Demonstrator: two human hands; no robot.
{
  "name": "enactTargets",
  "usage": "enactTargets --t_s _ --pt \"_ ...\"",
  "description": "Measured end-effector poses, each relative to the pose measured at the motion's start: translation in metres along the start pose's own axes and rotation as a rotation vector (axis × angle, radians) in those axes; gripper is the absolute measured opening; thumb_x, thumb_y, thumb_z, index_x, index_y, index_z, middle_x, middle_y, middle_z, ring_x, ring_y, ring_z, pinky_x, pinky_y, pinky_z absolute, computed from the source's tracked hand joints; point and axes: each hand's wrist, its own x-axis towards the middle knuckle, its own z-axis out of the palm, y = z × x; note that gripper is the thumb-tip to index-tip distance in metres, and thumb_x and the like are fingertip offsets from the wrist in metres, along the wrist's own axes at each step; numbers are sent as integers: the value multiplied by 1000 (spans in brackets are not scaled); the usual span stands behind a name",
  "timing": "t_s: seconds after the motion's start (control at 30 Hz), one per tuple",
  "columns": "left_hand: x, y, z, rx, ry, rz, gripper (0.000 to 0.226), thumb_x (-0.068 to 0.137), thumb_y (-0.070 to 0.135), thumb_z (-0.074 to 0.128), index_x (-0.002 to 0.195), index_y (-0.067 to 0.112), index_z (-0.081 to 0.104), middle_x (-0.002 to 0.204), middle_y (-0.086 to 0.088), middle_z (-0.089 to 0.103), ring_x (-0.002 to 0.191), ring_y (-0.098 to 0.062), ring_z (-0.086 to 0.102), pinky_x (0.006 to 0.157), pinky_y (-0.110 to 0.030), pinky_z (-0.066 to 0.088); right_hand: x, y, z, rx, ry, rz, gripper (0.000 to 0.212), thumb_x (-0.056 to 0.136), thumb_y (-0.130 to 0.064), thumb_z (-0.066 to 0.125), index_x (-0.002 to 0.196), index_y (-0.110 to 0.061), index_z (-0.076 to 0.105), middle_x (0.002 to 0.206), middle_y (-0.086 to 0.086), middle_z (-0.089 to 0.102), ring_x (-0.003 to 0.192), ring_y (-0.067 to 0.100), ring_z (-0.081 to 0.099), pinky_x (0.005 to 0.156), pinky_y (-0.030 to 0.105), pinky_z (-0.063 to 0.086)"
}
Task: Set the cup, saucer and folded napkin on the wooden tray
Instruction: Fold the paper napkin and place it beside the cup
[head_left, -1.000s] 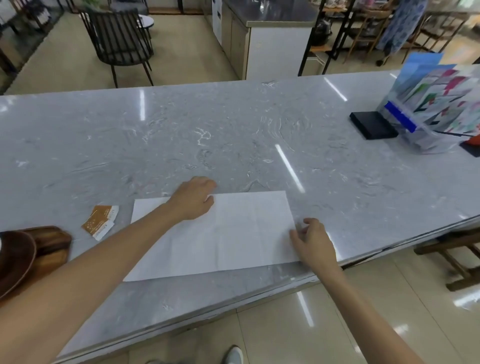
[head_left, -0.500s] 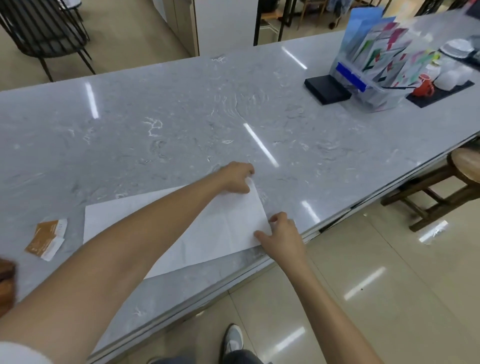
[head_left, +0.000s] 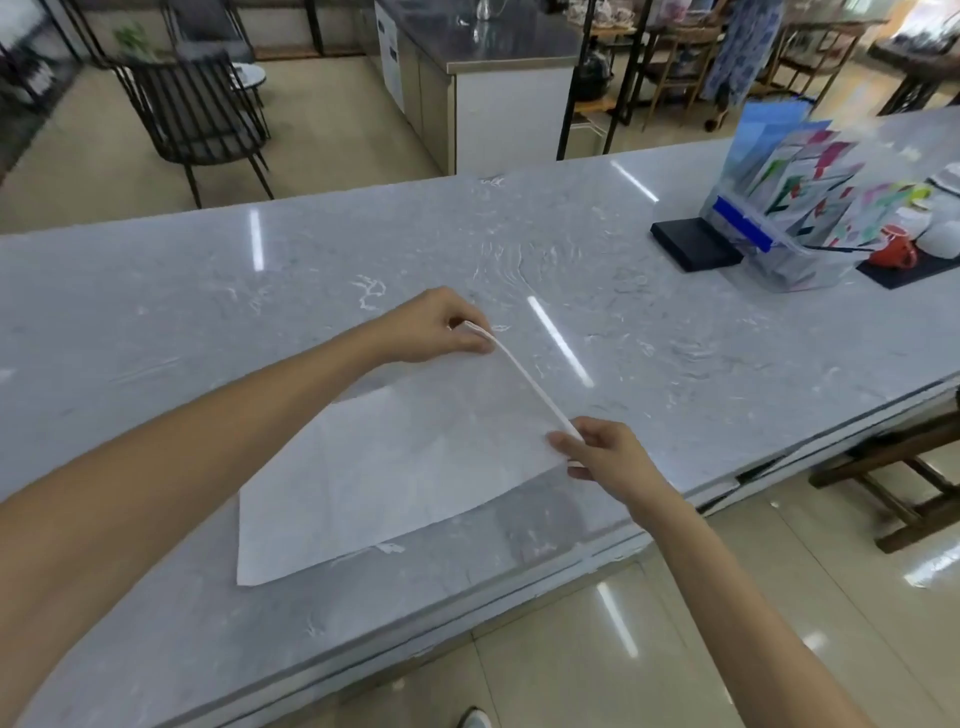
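Napkin (head_left: 405, 467) right edge lifted between left hand (head_left: 436, 327) and right hand (head_left: 608, 452) (each grip pinching).

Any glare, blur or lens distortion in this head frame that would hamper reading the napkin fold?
Head view: ceiling-light streaks glare on the marble counter, one just beyond the napkin; wide-angle bending curves the counter's edges; left hand and right hand read sharp, the napkin's lifted edge too; background slightly soft.

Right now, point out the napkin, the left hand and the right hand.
napkin (head_left: 395, 467), head view, flat middle of the sheet.
left hand (head_left: 436, 327), head view, back of hand.
right hand (head_left: 608, 454), head view, back of hand.
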Motion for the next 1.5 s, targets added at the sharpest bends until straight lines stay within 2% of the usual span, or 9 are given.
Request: enactTargets --t_s 0.23,0.33,0.57,0.8,0.93,1.07,1.23,1.37,1.5 --pt "-64 15 -84 -49 327 -67 7 84 30 81 82 35 78 80 -4 78 68 -5 59 63 -23 43 15 -103 -16 20 81 -374 13 89 -37 77 90 -24 79 75 2 75 66 7 64 56 16 48" --pt "-92 25 -116 -79 440 -70 3 84 28 82 86 30 82 81 1 80 71 -2 67 64 -17 49 18 -149 -16 39 105 -498 15 89 -35 77 88 -20 79 67 -12 69 58 4 56 52 12 42" --pt "-138 51 -182 -84 669 -3 9 86 17 80 92 23 80 78 18 78 73 6 70 66 -10 55 19 -255 -4 -27 65 -707 21 95 -34 69 96 -13 75 73 -2 75 63 10 70 47 19 49" --pt "-153 60 -230 91 744 -72 15 91 13 74 105 9 80 94 -3 77 71 13 66 65 -4 49 38 -327 12 -77 35 -764 11 97 -30 68 92 -21 72 80 -1 80 82 25 78 58 29 60" --pt "-151 69 -238 110 801 -105 19 92 15 73 109 9 79 103 -5 78 87 -3 70 74 -9 52 48 -347 20 -133 129 -799 15 97 -34 66 96 -21 74 81 -3 80 86 31 76 76 47 65" --pt "-158 78 -228 88 871 -82 22 93 15 72 113 8 77 108 -8 77 101 -17 72 92 -28 58 43 -346 21 -159 186 -870 14 97 -38 64 93 -28 73 81 -6 80 83 15 77 73 41 66" --pt "-188 82 -189 27 872 -11 16 91 11 73 107 11 78 95 4 78 80 11 68 73 -6 51 13 -301 18 -140 120 -965 22 97 -31 67 102 -11 74 88 3 79 83 11 77 63 33 65" --pt "-230 74 -120 27 765 -24 15 87 22 76 103 23 79 90 32 75 86 8 71 77 -5 51 -12 -225 19 -208 77 -959 14 94 -21 72 96 -8 76 87 6 79 83 12 78 57 35 61" --pt "-275 54 -29 -2 632 -117 22 81 37 74 99 28 82 92 26 77 89 8 71 82 -3 47 -42 -124 30 -258 7 -895 1 88 -20 78 89 -20 79 81 -10 78 77 8 76 56 17 54"
